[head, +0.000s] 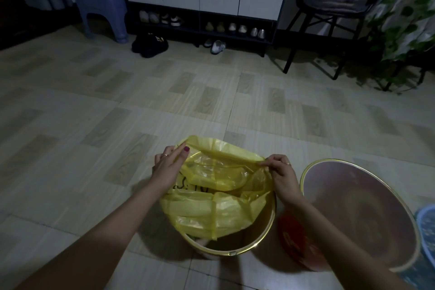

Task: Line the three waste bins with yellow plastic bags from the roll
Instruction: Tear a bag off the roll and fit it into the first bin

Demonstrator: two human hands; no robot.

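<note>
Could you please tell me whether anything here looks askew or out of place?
Only the translucent yellow plastic bag looks unfinished: it sits bunched inside the gold-rimmed round bin, leaving the near rim bare, while the left hand and right hand pinch its far edge. Nothing is spilled.

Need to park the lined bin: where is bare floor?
Bare tiles lie left of the gold-rimmed bin, and ahead toward the shoe rack. Crowded on the right: the red bin stands close beside it, a blue bin beyond.
</note>
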